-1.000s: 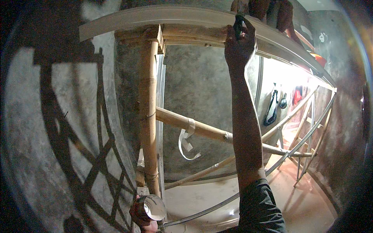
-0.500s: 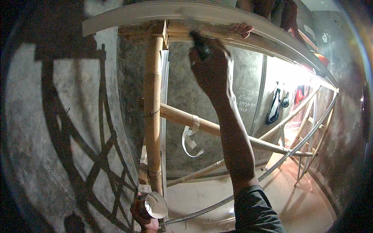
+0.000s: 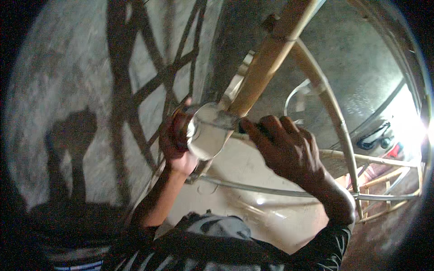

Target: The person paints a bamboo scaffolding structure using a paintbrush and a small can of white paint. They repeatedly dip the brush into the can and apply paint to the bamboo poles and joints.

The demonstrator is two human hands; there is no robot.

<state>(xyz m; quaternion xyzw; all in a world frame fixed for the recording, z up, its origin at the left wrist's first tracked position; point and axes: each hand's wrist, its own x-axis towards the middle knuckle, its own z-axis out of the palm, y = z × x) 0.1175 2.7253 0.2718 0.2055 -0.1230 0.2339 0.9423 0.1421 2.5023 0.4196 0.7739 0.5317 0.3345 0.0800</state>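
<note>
My left hand (image 3: 175, 156) is wrapped round a round cup (image 3: 209, 143), tilted so that its pale inside faces me. Whether the white in there is paste or bare wall, I cannot make out. My right hand (image 3: 287, 149) grips a putty knife (image 3: 225, 121) by its dark handle. The flat blade lies over the cup's upper rim, and its tip is blurred. Right behind the blade stands a thick bamboo post (image 3: 266, 65).
A bamboo brace (image 3: 332, 101) with loose white tape (image 3: 298, 97) slopes down on the right. A curved grey rail (image 3: 271, 191) crosses below my hands. On the left rises a grey wall (image 3: 58, 72) with shadows. A bright lamp (image 3: 422, 131) glares at the far right.
My right hand has come down from the overhead board to the cup, bringing the putty knife. My view has tilted downward, so the board and another person's hand are out of sight.
</note>
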